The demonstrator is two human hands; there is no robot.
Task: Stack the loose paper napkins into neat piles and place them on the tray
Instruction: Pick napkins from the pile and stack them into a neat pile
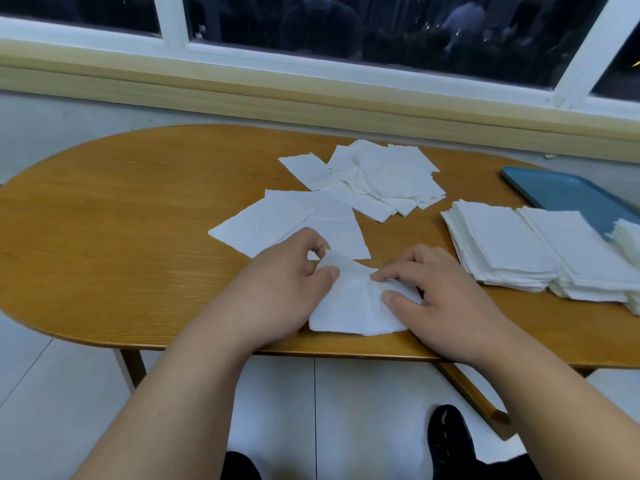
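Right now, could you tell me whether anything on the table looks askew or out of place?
The napkin pinched by the left hand and right hand is bunched, not flat. Beyond it, loose napkins lie scattered at crooked angles.

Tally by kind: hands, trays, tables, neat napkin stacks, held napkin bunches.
Hands: 2, left hand and right hand
Tray: 1
Table: 1
Neat stacks: 3, left stack, middle stack, rightmost stack cut off
Held bunch: 1
Total: 8

Oval wooden table (121, 209) under white-framed dark window (311, 26); tiled floor (52, 393).
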